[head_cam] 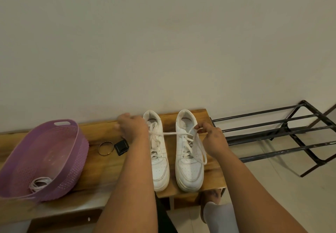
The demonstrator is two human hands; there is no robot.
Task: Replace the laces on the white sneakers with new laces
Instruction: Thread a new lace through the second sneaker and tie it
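Two white sneakers stand side by side on the wooden bench [101, 169], toes toward me. The left sneaker [159, 160] and the right sneaker [189, 161] both carry white laces. A lace [171, 133] is stretched level from the right sneaker across the gap to my left hand [132, 126], which grips its end beside the left sneaker's collar. My right hand [211, 138] pinches the other lace end at the right sneaker's outer side; a loop of it hangs down along the shoe. More white laces [39, 182] lie coiled in the purple basket [76, 160].
A thin bracelet [106, 148] and a small black box [121, 147] lie on the bench between the basket and my left arm. A black metal shoe rack [283, 132] stands on the tiled floor to the right. A wall rises just behind the bench.
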